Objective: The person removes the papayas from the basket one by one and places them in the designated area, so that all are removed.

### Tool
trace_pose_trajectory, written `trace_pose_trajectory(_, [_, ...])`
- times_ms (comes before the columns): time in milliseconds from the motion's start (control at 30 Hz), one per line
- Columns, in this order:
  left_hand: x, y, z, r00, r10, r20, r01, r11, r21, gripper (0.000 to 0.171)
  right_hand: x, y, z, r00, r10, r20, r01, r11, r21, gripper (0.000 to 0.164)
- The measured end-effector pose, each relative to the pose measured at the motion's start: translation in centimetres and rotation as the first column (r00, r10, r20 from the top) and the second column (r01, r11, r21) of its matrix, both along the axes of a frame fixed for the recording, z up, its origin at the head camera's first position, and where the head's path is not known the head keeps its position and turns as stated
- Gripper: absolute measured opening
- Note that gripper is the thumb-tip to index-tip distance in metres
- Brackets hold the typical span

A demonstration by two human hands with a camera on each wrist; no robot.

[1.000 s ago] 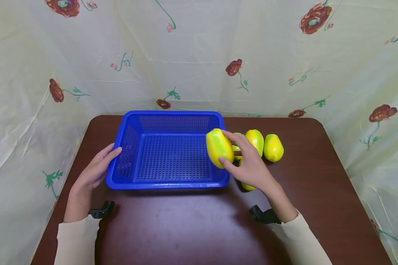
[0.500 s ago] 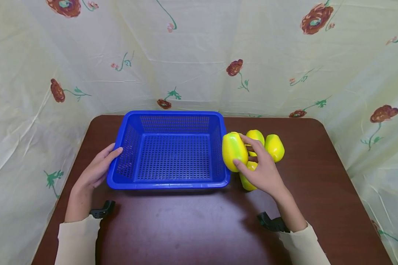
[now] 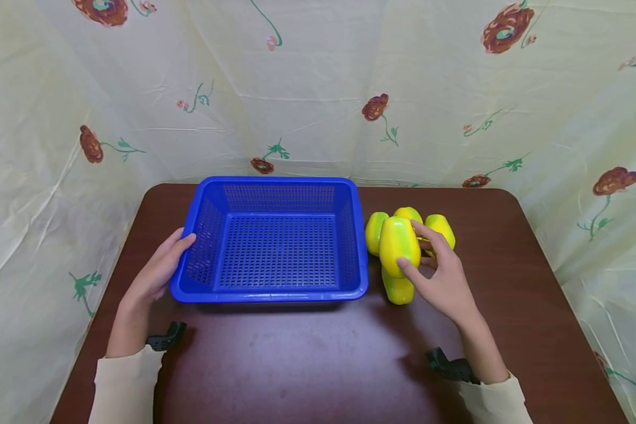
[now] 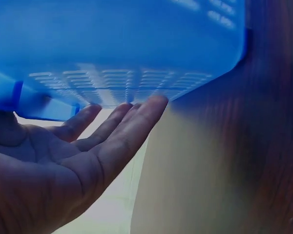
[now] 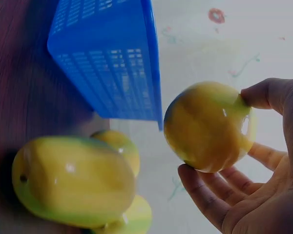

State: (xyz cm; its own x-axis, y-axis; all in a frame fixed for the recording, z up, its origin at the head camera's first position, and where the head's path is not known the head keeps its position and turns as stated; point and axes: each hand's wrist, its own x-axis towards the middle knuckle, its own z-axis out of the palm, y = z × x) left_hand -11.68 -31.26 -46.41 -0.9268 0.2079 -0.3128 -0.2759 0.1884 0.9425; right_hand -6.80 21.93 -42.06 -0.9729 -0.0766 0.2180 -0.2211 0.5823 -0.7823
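A blue plastic basket (image 3: 281,297) with slotted walls sits on the table. My left hand (image 3: 156,268) grips its left side, thumb over the rim and fingers against the outer wall; the left wrist view shows those fingers (image 4: 132,126) reaching to the slotted wall. My right hand (image 3: 445,280) holds a yellow-green papaya (image 3: 399,247) between thumb and fingertips, raised to the right of the basket. Below it, a papaya (image 3: 398,290) lies on the table, partly hidden by the held one. Behind stand more papayas: one beside the basket (image 3: 376,233), one at the back (image 3: 408,214), one at right (image 3: 441,228).
The dark brown table (image 3: 275,359) extends in front of the basket and to the right of the papayas. A flowered curtain (image 3: 307,88) hangs behind and along both sides. Each wrist wears a black strap.
My right hand has carried the papaya rightward, from over the basket's right rim to above the other papayas. My left hand and the basket have stayed in place.
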Motion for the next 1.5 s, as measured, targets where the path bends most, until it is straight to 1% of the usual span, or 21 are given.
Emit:
trace_pose_trajectory(233, [-0.1,0.3,-0.1,0.999,0.040,-0.017,-0.040,0.999,-0.016,0.075,0.3,1.4,-0.7,1.000,-0.030,-0.003,0.030,0.999,-0.022,0.073])
trace_pose_trajectory(333, [-0.1,0.3,-0.1,0.999,0.045,-0.015,-0.045,0.999,-0.019,0.076,0.4,1.9,-1.1,1.000,-0.031,-0.002,0.031,0.999,-0.034,0.073])
trace_pose_trajectory(433, [-0.1,0.4,-0.1,0.999,0.039,-0.019,-0.039,0.998,-0.041,0.076,0.7,2.5,-1.5,0.999,-0.042,0.003,0.043,0.998,-0.038,0.073])
trace_pose_trajectory(567, [-0.2,0.6,-0.3,0.999,0.036,-0.031,-0.038,0.997,-0.068,0.075,1.2,3.3,-1.7,0.998,-0.068,0.005,0.068,0.997,-0.022,0.073])
trace_pose_trajectory(700, [-0.4,0.7,-0.4,0.999,0.038,-0.038,-0.040,0.997,-0.071,0.074,1.7,4.2,-1.9,0.996,-0.090,0.001,0.090,0.996,-0.001,0.071])
trace_pose_trajectory(767, [-0.4,0.8,-0.5,0.999,0.034,-0.038,-0.037,0.997,-0.072,0.073,2.0,4.7,-2.4,0.995,-0.101,0.001,0.101,0.995,0.021,0.071])
trace_pose_trajectory(867, [-0.3,0.9,-0.5,0.999,0.027,-0.035,-0.030,0.995,-0.094,0.073,2.4,5.6,-3.2,0.994,-0.111,0.008,0.110,0.992,0.059,0.070])
trace_pose_trajectory(1000, [-0.1,0.8,-0.6,0.999,0.022,-0.036,-0.026,0.992,-0.127,0.073,3.0,6.4,-4.0,0.993,-0.120,0.017,0.119,0.990,0.080,0.069])
trace_pose_trajectory(1267, [-0.4,0.8,-0.4,0.999,0.026,-0.035,-0.029,0.994,-0.108,0.073,3.2,6.8,-4.8,0.987,-0.157,0.033,0.152,0.983,0.107,0.067])
trace_pose_trajectory(1500, [-0.2,0.5,-0.5,0.999,0.034,-0.030,-0.038,0.990,-0.135,0.074,3.4,6.7,-6.1,0.982,-0.181,0.050,0.173,0.975,0.142,0.067])
